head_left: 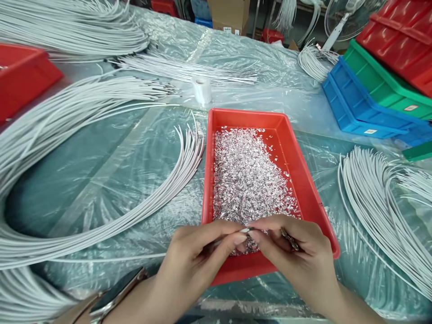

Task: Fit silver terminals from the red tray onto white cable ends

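Two hands: the left hand (pixel 192 261) and the right hand (pixel 297 256) are meeting over the near end of a shallow red plastic tray (pixel 303 180), fingertips touching.
Left grip: thumb and forefinger are pressing together, pinching a small silvery piece (pixel 245 230).
Right grip: thumb and forefinger are pinching the same piece from the other side, while a thin dark metal tool (pixel 289 238) is lying tucked under the other fingers.
Thing's place: the piece is hanging just above the tray's near end, over a heap of silver foil shreds (pixel 246 175).
Done so far: judging by the heap covering most of the tray floor, a good deal of work is already lying behind this point.
Left over: long white wires are lying in a curved bundle on the left (pixel 67 117) and another on the right (pixel 378 198); which are finished I cannot tell.
Pose: both wrists are coming in low from the near edge, palms turning inward, fingers curling.
Counter: a clear plastic sheet is covering the counter (pixel 118 171).
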`<state>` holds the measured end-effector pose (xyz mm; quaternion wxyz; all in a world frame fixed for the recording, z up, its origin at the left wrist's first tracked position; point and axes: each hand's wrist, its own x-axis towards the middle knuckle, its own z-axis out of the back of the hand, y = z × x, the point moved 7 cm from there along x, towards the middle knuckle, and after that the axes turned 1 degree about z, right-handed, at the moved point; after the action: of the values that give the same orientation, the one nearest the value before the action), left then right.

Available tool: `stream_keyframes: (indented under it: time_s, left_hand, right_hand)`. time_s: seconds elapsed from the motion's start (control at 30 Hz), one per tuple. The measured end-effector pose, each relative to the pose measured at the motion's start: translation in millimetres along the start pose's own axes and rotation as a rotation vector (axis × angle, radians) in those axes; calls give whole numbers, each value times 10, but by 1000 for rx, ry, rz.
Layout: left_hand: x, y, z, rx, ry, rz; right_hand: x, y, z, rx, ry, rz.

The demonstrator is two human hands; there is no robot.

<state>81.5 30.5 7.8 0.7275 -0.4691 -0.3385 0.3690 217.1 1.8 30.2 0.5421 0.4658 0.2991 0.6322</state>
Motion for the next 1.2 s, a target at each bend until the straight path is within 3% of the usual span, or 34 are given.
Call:
stream_keyframes:
  time_s: [0.23, 0.57, 0.97, 1.2]
  left_hand:
    - [-14, 72, -42, -59, 26, 66]
    - [-64, 135, -86, -128, 119, 135]
    - [-50, 146, -52, -85, 24, 142]
    - [-74, 168, -49, -112, 34, 163]
  right_hand:
    - [-26, -14, -29, -52, -15, -30]
    - [-82, 59, -28, -186, -96, 94]
    - [-79, 75, -34, -181, -119, 81]
    - [-86, 79, -35, -183, -108, 60]
